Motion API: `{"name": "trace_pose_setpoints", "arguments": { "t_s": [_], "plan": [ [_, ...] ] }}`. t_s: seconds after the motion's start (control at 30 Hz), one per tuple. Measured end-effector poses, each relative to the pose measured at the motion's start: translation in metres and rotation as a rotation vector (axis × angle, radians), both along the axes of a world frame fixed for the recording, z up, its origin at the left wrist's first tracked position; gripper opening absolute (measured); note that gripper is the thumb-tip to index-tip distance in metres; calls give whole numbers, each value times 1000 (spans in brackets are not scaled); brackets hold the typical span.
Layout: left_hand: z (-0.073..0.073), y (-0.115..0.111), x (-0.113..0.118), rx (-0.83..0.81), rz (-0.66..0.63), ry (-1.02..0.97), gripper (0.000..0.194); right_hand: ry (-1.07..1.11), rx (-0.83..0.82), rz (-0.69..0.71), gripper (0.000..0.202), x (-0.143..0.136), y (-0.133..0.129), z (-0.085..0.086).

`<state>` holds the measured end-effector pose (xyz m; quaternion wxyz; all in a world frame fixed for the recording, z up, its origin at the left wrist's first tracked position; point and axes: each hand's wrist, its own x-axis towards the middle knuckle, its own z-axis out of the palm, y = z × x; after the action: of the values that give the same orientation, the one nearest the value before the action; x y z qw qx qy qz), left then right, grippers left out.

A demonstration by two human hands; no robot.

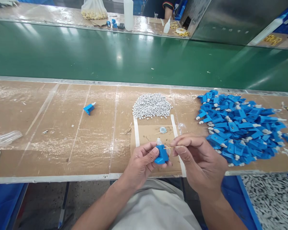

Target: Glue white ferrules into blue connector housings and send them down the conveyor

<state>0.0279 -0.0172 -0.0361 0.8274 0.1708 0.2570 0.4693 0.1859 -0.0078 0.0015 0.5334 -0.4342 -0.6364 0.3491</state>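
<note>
Between the thumb and fingers of my left hand (144,159) is a blue plastic part (161,156) with a whitish translucent tip pointing away from me. My right hand (200,163) pinches a thin wooden stick (168,148), whose end meets the upper right side of the blue part. Just beyond my hands, a small pale-blue cap-like dish (163,130) lies on the cardboard with another thin stick beside it. Farther out is a heap of small grey-white pieces (152,106). To the right, close to my right hand, lies a large pile of similar blue parts (240,127).
One lone blue part (89,109) lies on the cardboard-covered table (91,137) at left, with a clear plastic piece (7,138) farther left. A green conveyor belt (98,54) runs behind. Across it are bottles and a person's arm (168,12). A blue bin (249,204) sits below right.
</note>
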Motion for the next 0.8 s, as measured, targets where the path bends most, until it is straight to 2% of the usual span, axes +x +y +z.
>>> {"name": "trace_pose_setpoints", "arguments": {
  "t_s": [0.3, 0.5, 0.6, 0.8],
  "plan": [
    [1, 0, 0, 13, -3, -14, 21, -44, -4, 15, 13, 0, 2, -5],
    [-1, 1, 0, 14, 8, -21, 20, -127, 100, 7, 16, -1, 4, -10],
    [-3, 1, -1, 23, 13, -22, 18, -166, 79, 37, 15, -1, 4, -10],
    [-4, 2, -3, 37, 3, -3, 18, -99, 69, 10, 15, -3, 5, -14]
  ]
}}
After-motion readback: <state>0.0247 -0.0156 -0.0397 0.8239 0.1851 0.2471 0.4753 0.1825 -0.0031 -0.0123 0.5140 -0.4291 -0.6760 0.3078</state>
